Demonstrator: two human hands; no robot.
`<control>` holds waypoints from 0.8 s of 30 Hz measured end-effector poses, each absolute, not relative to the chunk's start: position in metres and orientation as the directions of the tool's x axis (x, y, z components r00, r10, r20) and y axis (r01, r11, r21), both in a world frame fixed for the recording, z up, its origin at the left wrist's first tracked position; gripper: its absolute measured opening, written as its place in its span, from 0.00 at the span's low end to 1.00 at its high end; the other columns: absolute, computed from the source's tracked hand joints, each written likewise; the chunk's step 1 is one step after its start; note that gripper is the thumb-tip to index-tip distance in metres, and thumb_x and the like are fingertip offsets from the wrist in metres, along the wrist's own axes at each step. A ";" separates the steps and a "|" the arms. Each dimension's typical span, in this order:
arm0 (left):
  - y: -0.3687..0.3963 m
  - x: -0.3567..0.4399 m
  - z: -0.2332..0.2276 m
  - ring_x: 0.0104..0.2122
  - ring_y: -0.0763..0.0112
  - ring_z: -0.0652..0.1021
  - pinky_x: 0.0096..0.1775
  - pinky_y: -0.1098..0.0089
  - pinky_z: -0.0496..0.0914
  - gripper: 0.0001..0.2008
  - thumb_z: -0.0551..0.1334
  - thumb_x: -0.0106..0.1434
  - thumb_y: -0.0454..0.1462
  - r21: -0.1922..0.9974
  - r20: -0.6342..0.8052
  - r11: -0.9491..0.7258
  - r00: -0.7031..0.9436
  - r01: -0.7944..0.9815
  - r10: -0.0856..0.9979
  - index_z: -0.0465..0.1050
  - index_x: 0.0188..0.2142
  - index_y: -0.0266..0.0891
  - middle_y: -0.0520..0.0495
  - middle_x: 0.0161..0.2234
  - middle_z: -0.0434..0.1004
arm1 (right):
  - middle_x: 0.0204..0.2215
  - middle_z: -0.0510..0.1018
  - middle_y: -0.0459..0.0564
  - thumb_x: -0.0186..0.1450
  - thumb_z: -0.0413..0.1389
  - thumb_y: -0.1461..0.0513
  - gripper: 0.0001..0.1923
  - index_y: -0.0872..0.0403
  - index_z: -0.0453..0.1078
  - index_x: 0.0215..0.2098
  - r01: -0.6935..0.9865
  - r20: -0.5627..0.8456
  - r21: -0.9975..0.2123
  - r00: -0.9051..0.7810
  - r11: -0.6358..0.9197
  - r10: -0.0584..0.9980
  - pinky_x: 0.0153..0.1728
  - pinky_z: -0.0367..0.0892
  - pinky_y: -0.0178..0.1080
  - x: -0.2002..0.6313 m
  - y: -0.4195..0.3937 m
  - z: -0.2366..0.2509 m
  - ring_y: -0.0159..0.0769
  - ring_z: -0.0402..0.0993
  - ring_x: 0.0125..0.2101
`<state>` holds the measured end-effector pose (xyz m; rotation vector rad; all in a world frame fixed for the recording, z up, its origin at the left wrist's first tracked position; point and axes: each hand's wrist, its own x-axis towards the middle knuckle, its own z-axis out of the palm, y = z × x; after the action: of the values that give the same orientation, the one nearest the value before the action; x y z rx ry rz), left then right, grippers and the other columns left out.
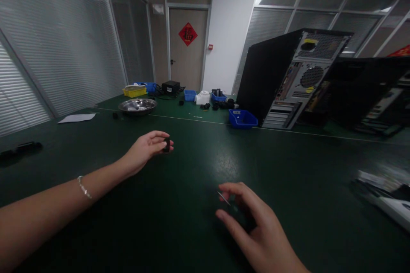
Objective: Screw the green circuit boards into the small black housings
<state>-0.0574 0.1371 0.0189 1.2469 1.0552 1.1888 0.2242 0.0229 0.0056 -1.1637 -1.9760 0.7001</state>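
Between the thumb and fingers of my left hand [149, 149] is a small black block [167, 145], held above the green table [192, 170]. My right hand [256, 222] is lower and nearer to me, its thumb standing apart from the index finger. A thin metal shaft [223, 198] sticks out by the right fingertips, pointing up and left. It looks like a small screwdriver, cradled in the curled fingers; its handle is mostly hidden and blurred.
A black computer tower [272, 76] stands at the back right beside a blue bin [242, 119]. A steel bowl [137, 106] and white paper [77, 118] lie at the back left. Black parts [21, 149] sit at the left, a white-edged item [393, 209] at the right.
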 end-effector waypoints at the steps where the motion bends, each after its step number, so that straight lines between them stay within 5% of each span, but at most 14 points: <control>1: 0.126 -0.046 0.020 0.40 0.60 0.79 0.44 0.59 0.73 0.13 0.62 0.60 0.32 0.997 0.018 -0.004 0.191 -0.074 0.981 0.66 0.45 0.35 0.41 0.39 0.77 | 0.41 0.73 0.45 0.64 0.55 0.64 0.17 0.44 0.62 0.50 0.496 0.310 -0.748 -0.328 0.442 0.893 0.39 0.71 0.36 0.224 0.024 0.005 0.36 0.73 0.40; 7: 0.077 -0.005 0.015 0.36 0.65 0.77 0.36 0.64 0.72 0.09 0.60 0.63 0.36 0.972 -0.084 0.200 0.610 -0.125 0.788 0.65 0.42 0.36 0.42 0.41 0.75 | 0.41 0.73 0.46 0.66 0.53 0.64 0.13 0.46 0.62 0.49 0.479 0.318 -0.730 -0.392 0.487 0.863 0.42 0.71 0.35 0.223 0.026 0.007 0.35 0.73 0.42; 16: 0.073 -0.010 0.018 0.32 0.73 0.74 0.38 0.70 0.67 0.07 0.62 0.60 0.34 0.991 -0.110 0.133 0.607 0.007 0.787 0.75 0.38 0.36 0.48 0.34 0.76 | 0.38 0.75 0.45 0.63 0.53 0.69 0.19 0.44 0.64 0.50 0.420 0.367 -0.698 -0.486 0.580 0.793 0.38 0.73 0.31 0.220 0.031 0.008 0.33 0.76 0.38; 24: 0.068 -0.006 0.018 0.41 0.67 0.74 0.44 0.67 0.67 0.14 0.62 0.60 0.35 1.000 -0.028 0.021 0.633 0.018 0.774 0.74 0.46 0.42 0.47 0.43 0.73 | 0.39 0.74 0.46 0.62 0.53 0.71 0.23 0.42 0.66 0.52 0.377 0.391 -0.683 -0.534 0.626 0.749 0.38 0.73 0.29 0.219 0.032 0.013 0.32 0.75 0.38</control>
<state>-0.0064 0.0682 0.0176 1.4461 0.7103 0.6699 0.2193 0.0319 0.0131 -0.8782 -2.1639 0.7012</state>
